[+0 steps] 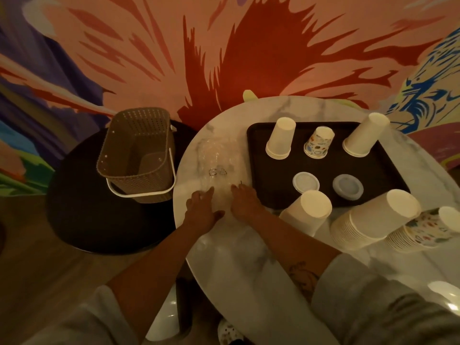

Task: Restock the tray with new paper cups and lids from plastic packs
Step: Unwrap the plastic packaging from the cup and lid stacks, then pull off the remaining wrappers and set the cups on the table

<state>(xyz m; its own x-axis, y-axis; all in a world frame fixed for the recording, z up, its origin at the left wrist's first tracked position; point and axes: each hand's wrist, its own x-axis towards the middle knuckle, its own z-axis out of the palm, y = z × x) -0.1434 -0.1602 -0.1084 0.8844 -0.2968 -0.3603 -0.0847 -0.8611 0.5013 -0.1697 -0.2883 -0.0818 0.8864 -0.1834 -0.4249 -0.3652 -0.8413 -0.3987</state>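
Note:
A dark tray (323, 175) on the marble table (249, 257) holds two white cup stacks (280, 139) (363, 138), a patterned cup (318, 143) and two lids (305, 182) (347, 187). Nearer me, off the tray, stand white cup stacks (308, 211) (375, 217) and a patterned stack (423, 230). A clear, crumpled plastic pack (219, 160) lies left of the tray. My left hand (202, 207) and my right hand (245, 199) rest flat on its near end with fingers stretched out.
A brown perforated basket (139, 155) with a white handle stands on a dark round table (82, 215) to the left. A painted wall rises close behind both tables. The marble table's left edge runs just beside my left hand.

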